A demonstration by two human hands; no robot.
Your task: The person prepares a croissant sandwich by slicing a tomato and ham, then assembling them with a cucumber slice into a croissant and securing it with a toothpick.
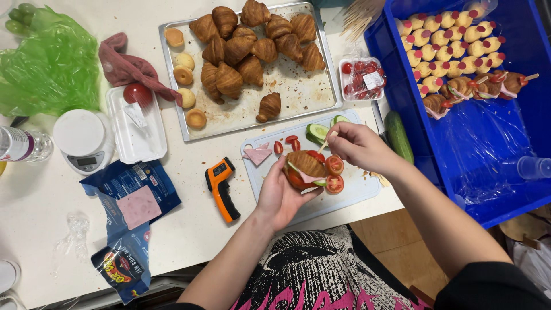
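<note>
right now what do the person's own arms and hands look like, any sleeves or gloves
Both are bare: no gloves, rings or watch show on the left hand or the right hand. The left forearm is uncovered. The right arm ends in a dark sleeve at the upper arm. The fingers look short-nailed and unpainted.

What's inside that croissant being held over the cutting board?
The croissant in the left hand shows pink ham, red tomato and something green at its cut edge. Deeper filling is covered by the top crust.
</note>
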